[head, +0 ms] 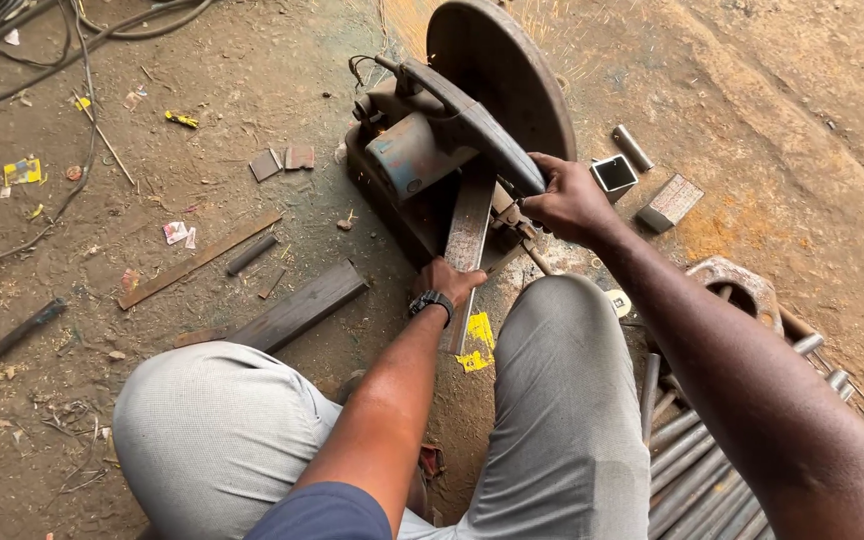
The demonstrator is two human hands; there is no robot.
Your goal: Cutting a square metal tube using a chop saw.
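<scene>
A chop saw (432,150) with a large round blade guard (507,75) stands on the dirt floor in front of my knees. A rusty flat metal bar (468,235) lies under the blade, running toward me. My left hand (449,281), with a black watch on the wrist, grips the near part of that bar. My right hand (564,200) is closed around the saw's dark handle (497,150). Sparks spray beyond the guard at the top.
Cut square tube pieces (614,173) and a short round pipe (632,147) lie right of the saw. A pile of metal pipes (692,460) sits at my right knee. Flat bars (297,312), scraps and cables (72,40) litter the dirt on the left.
</scene>
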